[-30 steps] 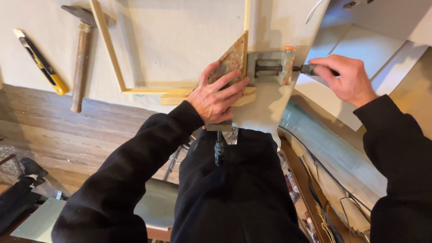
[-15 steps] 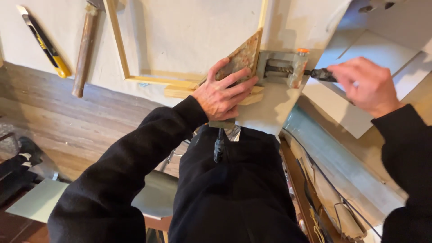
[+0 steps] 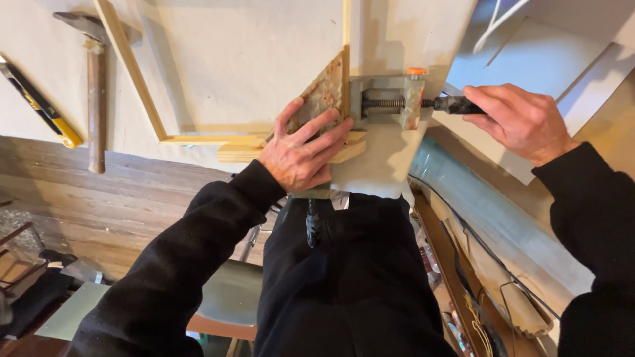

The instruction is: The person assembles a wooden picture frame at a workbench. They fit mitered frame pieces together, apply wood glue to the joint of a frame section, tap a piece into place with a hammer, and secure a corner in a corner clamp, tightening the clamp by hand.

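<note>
The clamp (image 3: 387,102) sits at the corner of the wooden frame (image 3: 198,139) on the pale workbench (image 3: 251,59), its threaded screw lying crosswise, long axis running left to right, with the dark handle (image 3: 453,104) pointing right. The right hand (image 3: 519,122) closes its fingers around that handle. The left hand (image 3: 304,152) lies flat, fingers spread, pressing down on a worn triangular block (image 3: 321,99) set against the frame's corner, just beside the clamp. A hammer (image 3: 96,92) and a yellow utility knife (image 3: 40,106) lie well apart to the left.
</note>
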